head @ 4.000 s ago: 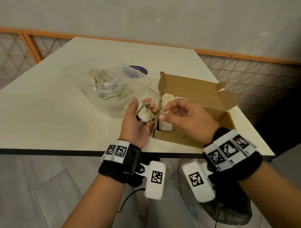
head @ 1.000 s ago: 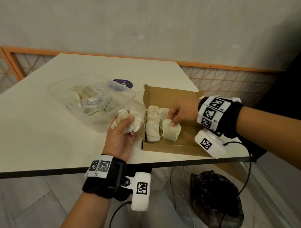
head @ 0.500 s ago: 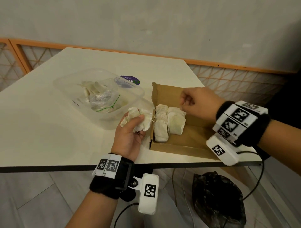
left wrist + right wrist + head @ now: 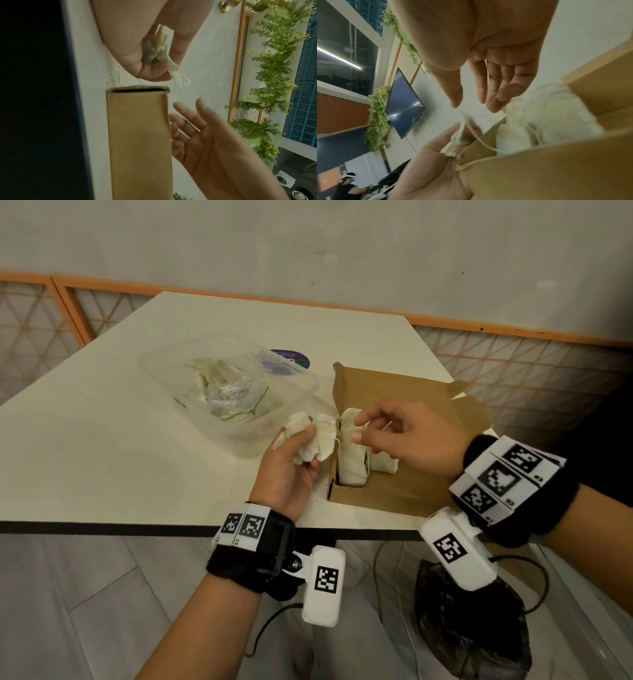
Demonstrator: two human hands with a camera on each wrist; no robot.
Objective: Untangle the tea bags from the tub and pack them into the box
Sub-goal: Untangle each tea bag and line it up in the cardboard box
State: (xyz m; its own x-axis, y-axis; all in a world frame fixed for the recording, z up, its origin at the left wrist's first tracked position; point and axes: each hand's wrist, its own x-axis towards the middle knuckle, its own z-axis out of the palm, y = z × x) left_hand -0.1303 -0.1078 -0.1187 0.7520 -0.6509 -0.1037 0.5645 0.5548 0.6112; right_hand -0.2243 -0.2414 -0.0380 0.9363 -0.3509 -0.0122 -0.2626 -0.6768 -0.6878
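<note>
Left hand (image 4: 291, 470) clutches a clump of white tea bags (image 4: 313, 440), fingers and thumb curled round it, just left of the cardboard box (image 4: 404, 491) on the white table (image 4: 102, 446). Right hand (image 4: 407, 436) hovers over the box's left end, fingers loosely spread and holding nothing; thumb and forefinger sit close together near the clump, as if reaching for a string. Packed tea bags (image 4: 352, 453) lie along the box's left wall. More bags remain in the clear plastic tub (image 4: 301, 378) behind, with a crumpled bag.

Handling, judged: the bags look light, soft and easily crushed; the paper would likely tear under a hard pull. Thin strings (image 4: 485, 143) run from the left-hand clump over the box edge, possibly to the packed bags, though the wrist view is too blurred to be sure. Best hold: pinch one bag by its gathered top near the knot and ease it free, rather than tugging on the string alone.
</note>
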